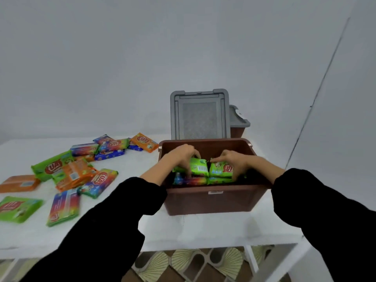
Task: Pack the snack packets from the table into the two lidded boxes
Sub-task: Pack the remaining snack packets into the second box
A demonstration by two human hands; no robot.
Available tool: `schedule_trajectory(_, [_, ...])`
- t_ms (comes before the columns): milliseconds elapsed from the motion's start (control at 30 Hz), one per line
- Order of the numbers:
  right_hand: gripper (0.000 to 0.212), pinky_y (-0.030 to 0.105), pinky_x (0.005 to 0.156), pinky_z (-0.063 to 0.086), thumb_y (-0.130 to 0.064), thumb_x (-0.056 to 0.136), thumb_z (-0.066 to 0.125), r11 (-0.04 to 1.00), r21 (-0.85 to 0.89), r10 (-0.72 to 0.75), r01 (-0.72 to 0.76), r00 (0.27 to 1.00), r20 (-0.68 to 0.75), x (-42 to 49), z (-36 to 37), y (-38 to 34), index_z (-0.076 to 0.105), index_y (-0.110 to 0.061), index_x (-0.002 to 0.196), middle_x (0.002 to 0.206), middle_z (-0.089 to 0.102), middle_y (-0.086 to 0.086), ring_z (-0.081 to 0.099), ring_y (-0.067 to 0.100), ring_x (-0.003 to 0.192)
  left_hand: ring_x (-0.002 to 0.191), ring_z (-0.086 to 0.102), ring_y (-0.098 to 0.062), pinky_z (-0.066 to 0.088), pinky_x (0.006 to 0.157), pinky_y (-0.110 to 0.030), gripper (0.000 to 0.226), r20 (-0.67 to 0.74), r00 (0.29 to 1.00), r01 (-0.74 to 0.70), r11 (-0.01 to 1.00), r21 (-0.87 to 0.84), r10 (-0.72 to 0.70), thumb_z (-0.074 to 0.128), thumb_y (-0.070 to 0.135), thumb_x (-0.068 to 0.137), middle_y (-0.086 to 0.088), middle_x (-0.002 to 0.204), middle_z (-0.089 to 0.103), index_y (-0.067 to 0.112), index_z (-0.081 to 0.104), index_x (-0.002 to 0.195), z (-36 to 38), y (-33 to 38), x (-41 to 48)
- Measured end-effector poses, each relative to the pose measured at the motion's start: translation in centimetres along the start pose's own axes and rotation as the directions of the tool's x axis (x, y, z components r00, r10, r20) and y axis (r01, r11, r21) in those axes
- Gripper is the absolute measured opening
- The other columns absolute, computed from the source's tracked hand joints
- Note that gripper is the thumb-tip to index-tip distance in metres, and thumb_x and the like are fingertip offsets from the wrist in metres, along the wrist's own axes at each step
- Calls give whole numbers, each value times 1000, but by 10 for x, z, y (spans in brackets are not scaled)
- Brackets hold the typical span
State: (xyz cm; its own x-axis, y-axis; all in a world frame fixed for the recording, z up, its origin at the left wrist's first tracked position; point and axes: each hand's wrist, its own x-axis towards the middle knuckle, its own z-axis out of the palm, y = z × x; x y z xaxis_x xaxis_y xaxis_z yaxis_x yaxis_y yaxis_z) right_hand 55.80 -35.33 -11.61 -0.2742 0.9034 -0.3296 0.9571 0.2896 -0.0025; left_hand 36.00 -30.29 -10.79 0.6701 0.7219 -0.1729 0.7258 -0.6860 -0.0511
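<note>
Head view: brown box (213,198) sits centre frame on the white bench (203,231), its grey lid (198,115) stood upright behind it. A second brown box (239,127) with a grey lid on shows just behind at right, mostly hidden. Both hands are inside the open box. Left hand (183,155) has its fingers (188,171) curled down over a green packet (196,167), gripping it; the packet's long axis runs left-right in frame, barcode side up. Right hand (234,159) has its fingers curled around a second green packet (220,169) just beside the first, ends almost touching, logo side up, also lying left-right. Under them more packets lie in the box, one multicolour (191,181), one green. Black sleeves (114,220) cover both forearms. Loose snack packets (81,169) are scattered over the left half of the bench: green, orange, blue and rainbow ones, pointing in mixed directions, several overlapping. Patterned floor (183,265) shows at the bottom of the frame.
</note>
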Motion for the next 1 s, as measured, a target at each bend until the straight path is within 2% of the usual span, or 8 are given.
schedule_trajectory(200, [87,32,103,34,-16,74,74,993,-115,-50,40,995,-87,15,17,0,27,-29,146,131,34,8,34,26,117,118,44,-23,44,88,-39,76,-6,1000,-26,985,171,28,79,43,66,-3,127,47,20,49,132,17,4,-1])
schedule_trajectory(367, [76,32,97,37,-14,78,70,991,-129,-30,18,996,-87,22,20,0,34,-27,143,130,39,8,44,26,117,120,48,-24,43,93,-37,76,50,998,-51,978,203,42,76,39,71,-6,132,46,14,46,136,19,10,0])
schedule_trajectory(600, [76,32,100,37,-8,76,72,996,-87,-38,33,997,-65,23,19,2,38,-30,141,131,41,8,43,25,119,119,51,-27,42,96,-38,75,50,998,-35,983,182,27,78,31,71,-8,133,45,13,44,136,22,10,3])
schedule_trajectory(700, [69,33,98,40,-23,76,74,1000,16,-13,15,993,-113,17,12,-2,43,-30,138,123,46,9,49,24,114,118,50,-26,42,95,-37,73,48,999,10,998,64,-13,77,38,72,-8,131,49,13,47,133,18,5,-1])
schedule_trajectory(800, [58,30,90,44,-30,78,72,982,180,0,49,965,-261,11,-10,-14,51,-24,132,115,60,10,58,23,104,106,59,-24,46,89,-32,51,-100,990,64,956,-286,-96,71,31,80,-11,118,63,10,57,124,5,-10,-15])
schedule_trajectory(867, [56,29,87,45,-27,80,71,960,260,-9,102,941,-338,11,-32,-31,52,-22,132,115,64,10,61,22,101,97,64,-24,46,83,-25,37,-246,949,57,872,-486,-199,67,25,84,-13,107,68,7,63,116,-9,-23,-34])
schedule_trajectory(933, [56,30,89,44,-24,81,70,939,301,-34,164,918,-394,19,-54,-56,50,-21,133,116,63,11,61,24,104,86,65,-19,45,74,-19,27,-378,877,38,828,-560,-296,65,24,85,-10,99,71,8,67,108,-23,-41,-58])
schedule_trajectory(1000, [56,27,87,42,-22,81,69,920,311,-82,239,893,-443,33,-74,-87,50,-20,134,117,63,13,60,25,103,80,64,-16,49,76,-24,22,-433,821,60,810,-583,-372,64,23,86,-9,95,71,10,68,104,-33,-61,-85])
